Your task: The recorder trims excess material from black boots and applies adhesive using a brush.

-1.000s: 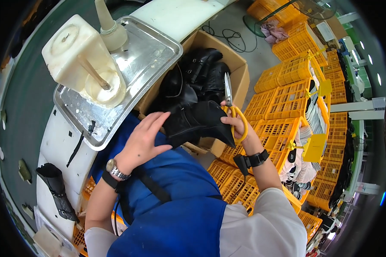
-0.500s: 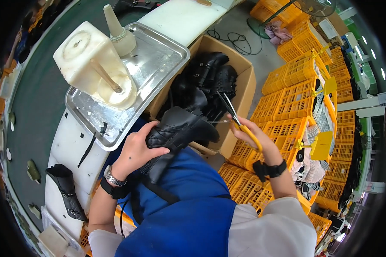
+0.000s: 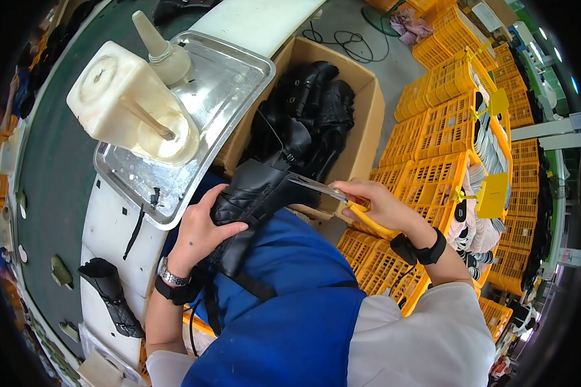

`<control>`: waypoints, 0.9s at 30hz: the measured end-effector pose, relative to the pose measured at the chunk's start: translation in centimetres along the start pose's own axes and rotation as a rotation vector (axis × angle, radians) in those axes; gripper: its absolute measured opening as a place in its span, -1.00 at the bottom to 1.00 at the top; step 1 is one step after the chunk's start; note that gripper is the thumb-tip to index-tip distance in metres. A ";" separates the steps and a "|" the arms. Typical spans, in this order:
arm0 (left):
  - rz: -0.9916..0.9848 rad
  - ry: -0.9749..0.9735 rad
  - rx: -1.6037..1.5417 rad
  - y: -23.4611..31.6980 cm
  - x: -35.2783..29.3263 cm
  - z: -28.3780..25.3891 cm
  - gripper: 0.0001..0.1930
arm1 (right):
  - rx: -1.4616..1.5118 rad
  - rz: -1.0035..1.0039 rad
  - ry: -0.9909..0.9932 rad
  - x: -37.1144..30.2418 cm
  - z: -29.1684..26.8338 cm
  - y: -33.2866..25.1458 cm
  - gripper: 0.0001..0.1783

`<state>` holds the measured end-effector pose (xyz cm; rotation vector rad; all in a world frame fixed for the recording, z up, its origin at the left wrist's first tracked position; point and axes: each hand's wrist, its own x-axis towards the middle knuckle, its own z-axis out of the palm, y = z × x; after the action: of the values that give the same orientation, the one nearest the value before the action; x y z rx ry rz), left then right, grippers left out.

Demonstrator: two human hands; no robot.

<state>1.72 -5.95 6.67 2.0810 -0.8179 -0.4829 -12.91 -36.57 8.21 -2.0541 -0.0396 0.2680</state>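
Observation:
A black quilted boot (image 3: 250, 192) rests over my lap, its shaft toward me. My left hand (image 3: 199, 233) grips it, with the thumb spread across its near side and the fingers around the far side. In my right hand (image 3: 379, 205) is a pair of scissors with yellow handles (image 3: 372, 221) and long metal blades. The blades point left, and their tips are at the boot's far right part. I cannot tell whether they touch it. A thin strand (image 3: 270, 129) stands up beyond the boot.
Ahead, a cardboard box (image 3: 366, 97) holds several black boots. A metal tray (image 3: 235, 71) carries a white glue container (image 3: 119, 97) and a cone-topped bottle (image 3: 168, 61). Another black boot (image 3: 113, 293) lies at left on the white table edge. Yellow crates (image 3: 442, 132) are stacked at right.
My right hand has turned the scissors from pointing up to pointing left, bringing the blades to the boot. My left hand keeps its grip on the boot.

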 end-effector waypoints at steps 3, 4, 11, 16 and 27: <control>-0.088 -0.049 0.006 0.4 0.0 -0.1 -0.28 | -0.122 0.021 0.023 -0.3 -0.1 0.0 -0.40; -0.074 -0.039 0.014 0.5 -0.1 -0.1 -0.28 | -0.113 0.013 0.024 -0.4 -0.1 0.2 -0.41; -0.053 -0.029 0.013 0.6 -0.2 0.4 -0.26 | 0.024 0.003 0.022 -0.5 1.2 0.2 -0.41; 0.085 0.029 0.067 0.1 -0.1 0.6 -0.29 | 0.140 0.064 0.010 -0.6 1.9 -0.1 -0.46; -0.063 -0.061 0.075 0.2 0.0 0.7 -0.28 | 0.167 0.277 -0.009 -0.8 1.5 -1.1 -0.51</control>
<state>1.19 -6.41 6.41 2.1756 -0.8191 -0.5606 -13.94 -34.86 8.67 -1.8898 0.2560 0.4368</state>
